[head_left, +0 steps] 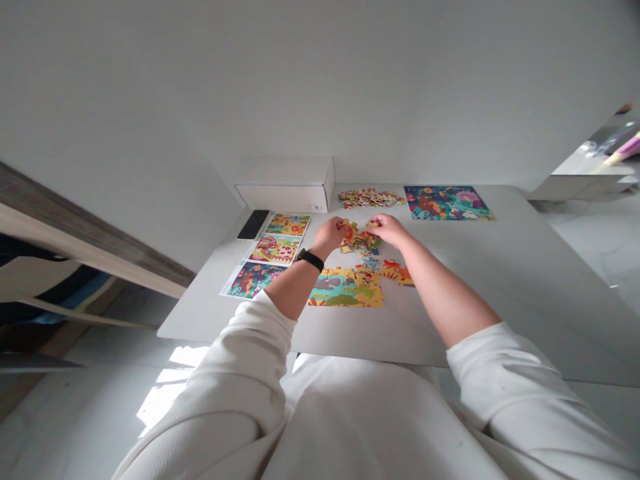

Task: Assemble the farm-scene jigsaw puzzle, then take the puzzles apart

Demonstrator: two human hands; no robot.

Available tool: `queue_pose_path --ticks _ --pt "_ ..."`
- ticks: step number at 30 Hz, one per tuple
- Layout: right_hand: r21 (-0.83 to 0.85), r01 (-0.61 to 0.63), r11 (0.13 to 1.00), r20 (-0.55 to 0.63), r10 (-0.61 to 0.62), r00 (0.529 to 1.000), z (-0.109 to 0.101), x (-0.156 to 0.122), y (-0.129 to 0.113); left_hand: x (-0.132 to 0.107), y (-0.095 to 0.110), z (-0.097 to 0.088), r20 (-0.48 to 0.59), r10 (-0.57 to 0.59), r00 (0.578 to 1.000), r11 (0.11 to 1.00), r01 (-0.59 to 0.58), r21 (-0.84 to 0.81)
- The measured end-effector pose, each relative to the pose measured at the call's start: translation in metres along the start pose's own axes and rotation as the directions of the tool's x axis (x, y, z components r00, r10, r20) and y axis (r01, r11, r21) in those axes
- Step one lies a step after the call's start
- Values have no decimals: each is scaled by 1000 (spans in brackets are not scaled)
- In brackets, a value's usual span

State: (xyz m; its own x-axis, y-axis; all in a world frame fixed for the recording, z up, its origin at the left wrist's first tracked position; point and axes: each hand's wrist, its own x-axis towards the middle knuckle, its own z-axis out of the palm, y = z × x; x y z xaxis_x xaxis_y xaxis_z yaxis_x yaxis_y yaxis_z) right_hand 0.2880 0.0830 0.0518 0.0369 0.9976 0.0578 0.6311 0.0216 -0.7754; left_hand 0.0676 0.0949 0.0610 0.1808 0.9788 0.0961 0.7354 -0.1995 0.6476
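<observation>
My left hand (331, 236), with a black band on the wrist, grips an orange and yellow puzzle piece (347, 229) over a small heap of loose puzzle pieces (361, 244). The fingers of my right hand (389, 230) are pinched on a small yellowish puzzle piece (373, 225) at the heap's right side. Closer to me lies a partly joined puzzle (345, 288) with a grey animal, blue water and green bushes. Beside it, partly hidden by my right forearm, is a joined orange and yellow section (396, 272).
A white box (285, 190) stands against the wall, with a phone (253, 225) before it. A reference sheet (273, 249) with three pictures lies at left. Another pile of pieces (370, 198) and a finished dark blue puzzle (449, 203) lie at the back of the table (525, 293).
</observation>
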Motion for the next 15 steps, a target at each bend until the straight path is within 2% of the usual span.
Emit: queue_pose_path --ticks 2,4,6,9,12,15 --pt "-176 -3 984 -102 -15 995 -7 -6 1 -6 1 -3 -96 15 995 988 0 154" --pt "-319 -30 947 -133 -14 991 -18 -16 5 -15 2 -8 -136 101 986 964 -63 258" --pt "-408 -59 911 -24 54 998 -31 -30 13 -28 3 -12 -32 201 979 943 -185 276" --pt "-535 -47 844 153 151 977 -45 -57 25 -54 6 -13 203 296 933 913 -339 226" --pt "-620 -8 785 219 182 959 -44 -83 28 -82 15 -5 338 270 902 873 -377 309" --pt "-631 9 776 201 153 968 -36 -98 24 -99 27 6 402 201 893 807 -383 449"
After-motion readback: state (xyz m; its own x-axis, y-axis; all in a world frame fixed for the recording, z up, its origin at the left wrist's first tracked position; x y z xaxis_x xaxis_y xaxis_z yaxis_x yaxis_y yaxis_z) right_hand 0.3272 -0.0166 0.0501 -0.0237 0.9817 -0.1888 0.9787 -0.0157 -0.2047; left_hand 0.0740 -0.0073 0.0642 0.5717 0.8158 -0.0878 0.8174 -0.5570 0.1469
